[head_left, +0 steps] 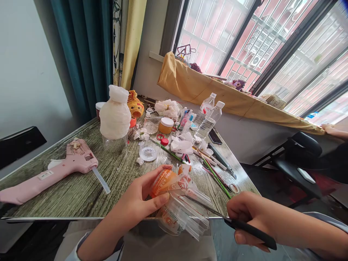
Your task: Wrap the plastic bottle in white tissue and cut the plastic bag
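A clear plastic bottle [178,214] with an orange printed label lies at the table's front edge, its side slit into several thin strips that fan to the right. My left hand [137,197] is closed around its labelled end, the thumb pressing on the clear plastic. My right hand [251,214] grips the black handles of a pair of scissors [250,232]. Their blades reach leftward along the strips, near my left thumb. Whether the blade tips are cutting into the plastic is hard to make out.
A pink glue gun [70,163] lies at left. Behind stand a white-wrapped jar [115,116], an orange toy [135,105], an amber jar [166,125] and two water bottles [209,121]. Crumpled tissue [182,145], green sticks [214,174] and a utility knife [221,159] lie centre-right. Another person's hand [333,130] shows far right.
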The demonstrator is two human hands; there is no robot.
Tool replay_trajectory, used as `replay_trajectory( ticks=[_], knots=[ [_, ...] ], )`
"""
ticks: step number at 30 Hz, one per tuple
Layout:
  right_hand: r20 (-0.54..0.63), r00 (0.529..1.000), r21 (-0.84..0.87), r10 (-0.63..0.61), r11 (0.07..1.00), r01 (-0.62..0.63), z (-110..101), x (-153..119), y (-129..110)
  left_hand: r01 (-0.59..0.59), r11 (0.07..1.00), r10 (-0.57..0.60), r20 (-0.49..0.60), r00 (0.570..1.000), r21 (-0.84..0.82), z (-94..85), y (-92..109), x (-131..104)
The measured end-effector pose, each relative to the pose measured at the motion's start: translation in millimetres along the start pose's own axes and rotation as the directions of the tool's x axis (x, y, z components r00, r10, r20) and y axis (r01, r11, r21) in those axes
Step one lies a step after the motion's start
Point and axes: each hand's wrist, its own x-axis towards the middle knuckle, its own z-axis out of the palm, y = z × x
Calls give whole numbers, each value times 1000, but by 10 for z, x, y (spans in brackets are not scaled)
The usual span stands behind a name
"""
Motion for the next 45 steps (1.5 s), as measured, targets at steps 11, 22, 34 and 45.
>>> replay_trajectory(
  ticks=[11, 22, 34, 45],
  knots=[
    [44, 998, -77, 48, 996, -45, -115, 37, -147, 14, 1000, -14, 25, 1000, 20, 12, 18, -20],
    [1, 1000, -26, -10, 1000, 10, -24, 44, -76, 5, 1000, -5, 17, 1000, -19, 19, -1, -5],
    [-22, 999, -54, -29, 998, 28, 22, 37, -85, -3, 1000, 3, -1, 1000, -28, 18, -21, -2],
    [-38, 999, -28, -15, 1000, 14, -8, 65, -89, 3, 1000, -3, -20, 1000, 2, 6, -27, 11]
  ],
)
